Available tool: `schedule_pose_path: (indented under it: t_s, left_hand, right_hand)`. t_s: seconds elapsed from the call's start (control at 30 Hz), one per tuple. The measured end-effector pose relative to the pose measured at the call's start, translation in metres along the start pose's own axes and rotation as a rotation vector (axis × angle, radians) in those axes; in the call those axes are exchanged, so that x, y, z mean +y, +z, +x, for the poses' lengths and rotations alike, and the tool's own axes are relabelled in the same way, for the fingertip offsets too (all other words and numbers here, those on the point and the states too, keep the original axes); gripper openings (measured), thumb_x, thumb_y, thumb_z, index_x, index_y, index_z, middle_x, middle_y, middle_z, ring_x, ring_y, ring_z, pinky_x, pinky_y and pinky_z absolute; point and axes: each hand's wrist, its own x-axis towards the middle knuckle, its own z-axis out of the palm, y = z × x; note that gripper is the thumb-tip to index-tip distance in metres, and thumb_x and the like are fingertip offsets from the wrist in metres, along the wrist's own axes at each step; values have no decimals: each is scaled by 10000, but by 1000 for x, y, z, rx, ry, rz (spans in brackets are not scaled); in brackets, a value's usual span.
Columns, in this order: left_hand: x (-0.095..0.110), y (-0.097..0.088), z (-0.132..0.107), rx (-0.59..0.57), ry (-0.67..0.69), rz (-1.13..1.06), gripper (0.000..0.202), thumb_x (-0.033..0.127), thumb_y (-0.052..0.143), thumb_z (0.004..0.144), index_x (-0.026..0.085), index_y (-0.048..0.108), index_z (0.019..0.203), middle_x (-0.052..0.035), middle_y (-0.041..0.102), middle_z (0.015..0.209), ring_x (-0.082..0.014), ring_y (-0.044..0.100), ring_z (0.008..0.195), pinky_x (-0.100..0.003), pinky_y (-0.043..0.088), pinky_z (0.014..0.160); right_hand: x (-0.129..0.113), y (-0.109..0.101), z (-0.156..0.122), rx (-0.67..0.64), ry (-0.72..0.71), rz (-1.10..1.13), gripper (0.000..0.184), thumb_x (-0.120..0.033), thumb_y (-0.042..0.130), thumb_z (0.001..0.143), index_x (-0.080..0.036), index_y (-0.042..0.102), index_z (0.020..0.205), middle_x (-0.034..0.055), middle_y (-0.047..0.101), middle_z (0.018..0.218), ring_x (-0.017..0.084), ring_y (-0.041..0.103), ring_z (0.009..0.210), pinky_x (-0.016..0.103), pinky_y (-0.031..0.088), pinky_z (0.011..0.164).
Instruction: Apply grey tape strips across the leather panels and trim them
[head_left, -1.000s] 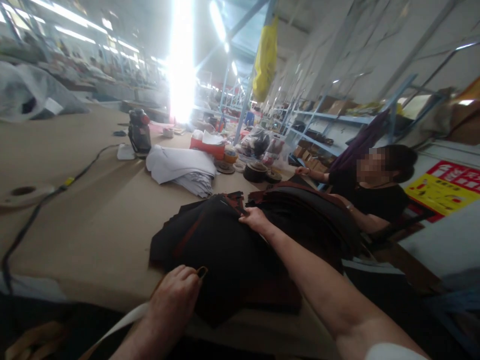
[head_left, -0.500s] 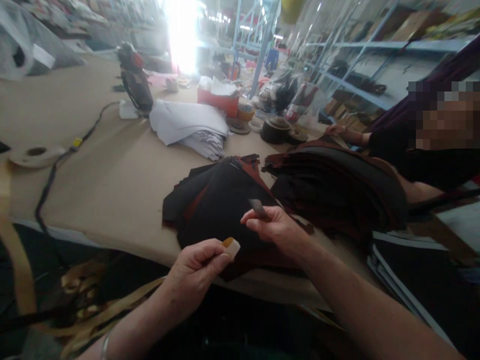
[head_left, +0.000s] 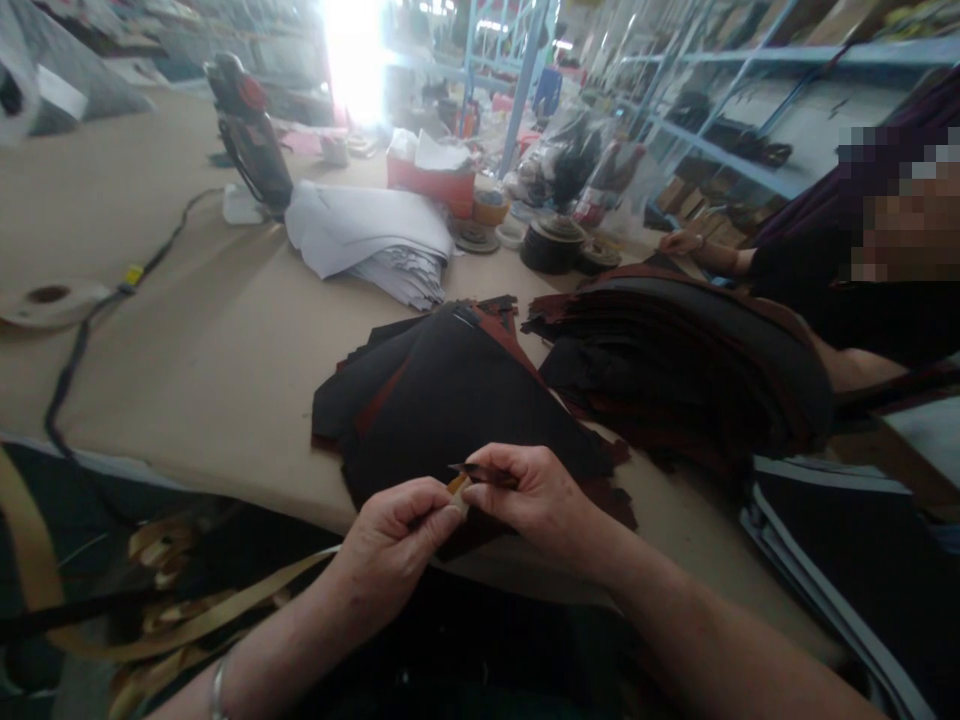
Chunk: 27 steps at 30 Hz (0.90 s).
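My left hand (head_left: 409, 530) is closed, pinching the folded end of a cream-and-yellow strip (head_left: 459, 493) between thumb and fingers. My right hand (head_left: 532, 495) meets it from the right, its thumb at the strip end. Its fingers are wrapped round a thin dark flat blade (head_left: 480, 470), whose pointed tip sticks out to the left just above the strip. Below and beyond both hands lies a fanned stack of black and reddish-brown sheets (head_left: 442, 390) on the table. A long tan strip (head_left: 247, 608) passes behind my left forearm; whether it joins the held piece is hidden.
A second stack of dark sheets (head_left: 675, 350) lies to the right, beside a co-worker's arm (head_left: 712, 255). White sheets (head_left: 367, 235), a bottle (head_left: 251, 140), a red box (head_left: 431, 185) and dark rolls (head_left: 553, 243) stand farther back. A cable (head_left: 86, 330) crosses the left side.
My right hand has come down and left with the dark blade, so it now meets the strip end in my left hand. The view has shifted slightly.
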Motion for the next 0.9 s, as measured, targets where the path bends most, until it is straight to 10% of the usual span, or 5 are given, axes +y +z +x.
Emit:
schedule_pose_path:
  t_s: [0.47,0.77,0.9]
  left_hand:
    - [-1,7,4,23,34,117,317,384,496,840,154,603,650,-15,550,642,-126,504,618,-227,434,579]
    - [2,-11,8,-22,317,622,214,343,510,832,276,703,769,-55,618,1209,-277,518,1174,-402,437,981]
    - [9,-8,19,-167,164,453,269,420,505,801,255,716,778,-58,691,996,-231,632,908,-293,521,803]
  right_hand:
    - [5,-5,0,47,-52,-87,111,-223,576,752,-180,545,654,-36,495,598,90,422,547,202,332,502]
    - [-3,0,-5,31,-59,-13,72,-135,556,710,-169,530,652,-59,449,573,70,379,530,190,312,495]
    - [2,-1,-10,27,-49,85,50,-188,595,739,-165,564,708,-50,498,615,71,416,540,191,342,514]
